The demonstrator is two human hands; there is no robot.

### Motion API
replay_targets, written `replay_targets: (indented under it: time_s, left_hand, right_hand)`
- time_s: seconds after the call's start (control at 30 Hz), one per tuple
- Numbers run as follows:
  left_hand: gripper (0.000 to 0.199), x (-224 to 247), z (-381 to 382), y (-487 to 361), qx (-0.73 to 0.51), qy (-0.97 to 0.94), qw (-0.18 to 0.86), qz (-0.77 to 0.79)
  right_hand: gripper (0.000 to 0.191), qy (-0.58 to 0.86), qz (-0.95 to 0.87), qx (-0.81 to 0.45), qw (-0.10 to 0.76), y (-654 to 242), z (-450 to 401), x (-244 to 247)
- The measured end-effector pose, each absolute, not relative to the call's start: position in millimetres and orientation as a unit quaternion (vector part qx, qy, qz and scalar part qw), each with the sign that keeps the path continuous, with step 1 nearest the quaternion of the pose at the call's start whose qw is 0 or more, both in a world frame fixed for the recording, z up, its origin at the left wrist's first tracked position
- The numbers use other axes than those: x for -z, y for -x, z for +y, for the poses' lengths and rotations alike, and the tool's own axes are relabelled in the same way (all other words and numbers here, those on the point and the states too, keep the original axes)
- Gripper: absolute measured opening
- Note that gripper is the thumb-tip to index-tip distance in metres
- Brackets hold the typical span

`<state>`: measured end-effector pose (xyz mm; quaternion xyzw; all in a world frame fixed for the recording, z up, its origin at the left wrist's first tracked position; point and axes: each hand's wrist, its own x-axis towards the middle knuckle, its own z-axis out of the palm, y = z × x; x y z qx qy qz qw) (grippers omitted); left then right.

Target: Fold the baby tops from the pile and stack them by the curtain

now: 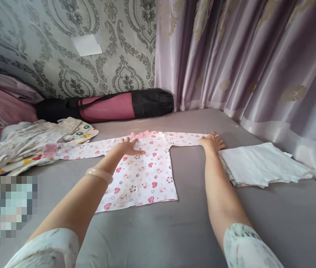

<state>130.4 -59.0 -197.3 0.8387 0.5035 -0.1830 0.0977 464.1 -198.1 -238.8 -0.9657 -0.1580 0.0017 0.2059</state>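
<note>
A white long-sleeved child's shirt (143, 175) with pink hearts and flowers lies flat, both sleeves spread sideways and its pink collar away from me. My left hand (129, 146) rests palm down on the upper chest beside the collar, fingers apart. At the end of the right-hand sleeve, my right hand (213, 142) presses on the cuff with its fingers spread, hiding most of it. The other sleeve's pink cuff (50, 149) reaches the edge of a clothes pile.
Loose patterned clothes (32, 143) are heaped at the left. A folded white stack of cloth (264, 163) lies to the right of my right hand on the grey bed sheet (158, 234). Behind, a black and pink rolled bag (107, 106) lies along the wall, beside purple curtains (230, 56).
</note>
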Motion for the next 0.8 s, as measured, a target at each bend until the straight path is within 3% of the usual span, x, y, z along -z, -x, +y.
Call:
replay_targets:
  time_s: [0.13, 0.37, 0.57, 0.8]
  left_hand:
    - [0.099, 193, -59, -135, 0.178, -0.849, 0.099, 0.488]
    - [0.038, 212, -63, -192, -0.075, -0.934, 0.072, 0.341]
    - [0.044, 230, -69, -245, -0.083, -0.958, 0.078, 0.263]
    - [0.053, 240, -67, -253, -0.009, -0.946, 0.092, 0.311]
  right_hand:
    - [0.060, 0.959, -0.123, -0.007, 0.257, -473, -199, 234]
    - [0.051, 0.951, -0.090, -0.009, 0.296, -484, -202, 237]
    - [0.052, 0.965, -0.100, 0.000, 0.241, -486, -206, 238]
    - [0.050, 0.962, -0.102, -0.034, 0.253, -492, -209, 238]
